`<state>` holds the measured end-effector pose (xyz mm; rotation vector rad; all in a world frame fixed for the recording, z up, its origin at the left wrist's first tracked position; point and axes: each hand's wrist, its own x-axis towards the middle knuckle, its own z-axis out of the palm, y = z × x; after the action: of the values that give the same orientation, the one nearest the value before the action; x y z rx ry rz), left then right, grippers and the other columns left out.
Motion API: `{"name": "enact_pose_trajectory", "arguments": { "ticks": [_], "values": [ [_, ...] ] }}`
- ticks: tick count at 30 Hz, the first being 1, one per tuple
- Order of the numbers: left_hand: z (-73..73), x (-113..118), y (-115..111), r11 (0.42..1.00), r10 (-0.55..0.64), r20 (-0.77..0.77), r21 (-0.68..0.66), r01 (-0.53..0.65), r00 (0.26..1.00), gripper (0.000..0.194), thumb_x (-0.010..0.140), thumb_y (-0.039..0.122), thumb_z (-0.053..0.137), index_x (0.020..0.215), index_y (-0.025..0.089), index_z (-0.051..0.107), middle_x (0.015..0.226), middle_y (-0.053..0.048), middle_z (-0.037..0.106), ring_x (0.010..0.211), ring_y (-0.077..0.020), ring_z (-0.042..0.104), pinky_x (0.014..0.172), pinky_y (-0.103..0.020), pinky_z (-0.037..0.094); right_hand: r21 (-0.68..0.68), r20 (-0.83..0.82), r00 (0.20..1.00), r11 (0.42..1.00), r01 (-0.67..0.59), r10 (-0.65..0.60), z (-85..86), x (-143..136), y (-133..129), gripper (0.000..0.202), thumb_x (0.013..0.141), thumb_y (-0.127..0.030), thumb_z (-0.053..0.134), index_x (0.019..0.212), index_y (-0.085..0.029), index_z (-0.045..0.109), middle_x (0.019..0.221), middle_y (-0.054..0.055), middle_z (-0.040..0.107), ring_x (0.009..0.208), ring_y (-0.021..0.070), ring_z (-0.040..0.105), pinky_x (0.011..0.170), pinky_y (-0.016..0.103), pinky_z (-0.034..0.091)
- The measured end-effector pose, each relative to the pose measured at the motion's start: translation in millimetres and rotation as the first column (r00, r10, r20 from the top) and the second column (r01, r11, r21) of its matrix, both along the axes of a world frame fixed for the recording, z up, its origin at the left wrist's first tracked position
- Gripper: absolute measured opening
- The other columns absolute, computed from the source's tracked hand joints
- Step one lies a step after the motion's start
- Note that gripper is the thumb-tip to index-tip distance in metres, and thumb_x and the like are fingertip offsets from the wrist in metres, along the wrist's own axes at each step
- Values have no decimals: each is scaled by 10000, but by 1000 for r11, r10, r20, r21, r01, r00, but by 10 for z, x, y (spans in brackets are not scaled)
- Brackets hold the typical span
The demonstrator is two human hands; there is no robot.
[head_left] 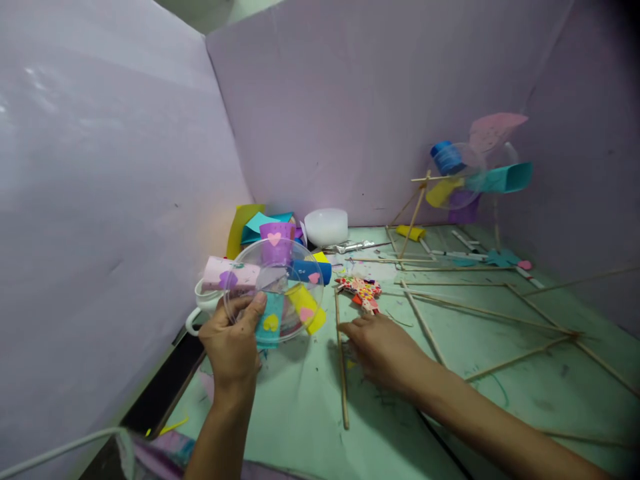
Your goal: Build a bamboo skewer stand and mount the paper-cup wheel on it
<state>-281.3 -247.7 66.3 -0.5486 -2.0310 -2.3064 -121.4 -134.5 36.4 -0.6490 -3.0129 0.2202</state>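
My left hand point(233, 333) pinches the lower left rim of a clear plastic disc point(255, 252) and holds it upright above the table. Around the disc sit rolled paper tubes: a purple one point(277, 248) at the top, a pink one point(225, 272) at the left, a blue one point(320, 272) at the right, and teal and yellow ones below, with paper hearts on them. Low over the table, my right hand point(377, 343) is beside a thin wooden stick point(343, 373) and just below a patterned paper piece point(361, 290). Its fingertips are partly hidden, and what they hold, if anything, cannot be made out.
Stick frames point(530, 347) lie on the right of the green table point(300, 427). At the back right, a similar pinwheel point(457, 177) stands on a stick frame. A white bowl point(326, 227), coloured paper point(243, 223) and a white cup point(205, 300) are behind and left.
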Motion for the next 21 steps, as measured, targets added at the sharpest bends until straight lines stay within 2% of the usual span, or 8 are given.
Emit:
{"name": "enact_pose_trajectory", "arguments": {
  "ticks": [1, 3, 4, 6, 9, 12, 16, 21],
  "values": [
    [4, 5, 9, 1000, -14, 12, 14, 14, 1000, 188, 520, 277, 748, 611, 133, 668, 598, 9, 599, 560, -117, 535, 542, -248, 461, -11, -28, 993, 994, 112, -113, 5, 43, 45, 210, 755, -148, 483, 892, -183, 638, 846, 86, 688, 808, 239, 616, 630, 300, 347],
    [-3, 7, 34, 998, -35, 16, 43, 35, 999, 179, 511, 264, 747, 595, 132, 660, 574, 12, 594, 523, -107, 520, 500, -238, 454, -36, -47, 932, 933, 358, -360, 29, 145, 154, 221, 807, -229, 433, 826, -208, 652, 818, 81, 693, 759, 237, 623, 544, 284, 294],
    [-10, 6, 52, 998, -45, 22, 56, 43, 999, 179, 509, 263, 747, 593, 133, 657, 562, 15, 589, 506, -102, 513, 484, -236, 451, -47, -42, 892, 892, 449, -451, 43, 198, 214, 242, 814, -259, 421, 817, -216, 659, 811, 81, 697, 748, 239, 624, 523, 280, 271],
    [-22, 5, 93, 995, -59, 35, 78, 56, 998, 185, 512, 271, 745, 599, 136, 652, 551, 18, 584, 491, -101, 512, 476, -239, 455, -58, -29, 831, 831, 553, -555, 61, 298, 331, 257, 808, -285, 424, 807, -217, 672, 807, 86, 701, 753, 243, 622, 509, 275, 248],
    [-25, 18, 155, 996, -55, 30, 70, 53, 998, 200, 508, 288, 740, 594, 133, 648, 563, 10, 590, 515, -114, 530, 505, -253, 477, -88, -29, 802, 801, 592, -596, 43, 403, 458, 266, 801, -302, 442, 803, -203, 689, 799, 92, 704, 752, 228, 616, 513, 268, 253],
    [-43, 34, 198, 999, 4, -36, 34, -3, 999, 202, 518, 299, 729, 606, 136, 650, 608, -3, 606, 555, -127, 541, 532, -264, 484, -124, -35, 814, 811, 571, -579, -11, 423, 512, 290, 804, -335, 454, 803, -186, 702, 781, 100, 705, 738, 210, 614, 528, 263, 269],
    [-150, 13, 212, 996, 88, -203, 25, -85, 975, 163, 577, 286, 723, 627, 149, 651, 657, -1, 612, 618, -126, 548, 582, -258, 454, -156, -23, 840, 832, 533, -542, -53, 342, 547, 339, 809, -366, 439, 765, -169, 712, 760, 111, 706, 717, 198, 614, 536, 263, 276],
    [-299, -39, 191, 994, 105, -306, 33, -100, 946, 171, 611, 307, 731, 619, 155, 652, 712, -1, 608, 653, -127, 561, 588, -251, 427, -172, -2, 804, 792, 586, -595, -40, 171, 581, 395, 810, -424, 419, 705, -166, 700, 743, 127, 697, 698, 207, 613, 510, 271, 264]
  ]
}}
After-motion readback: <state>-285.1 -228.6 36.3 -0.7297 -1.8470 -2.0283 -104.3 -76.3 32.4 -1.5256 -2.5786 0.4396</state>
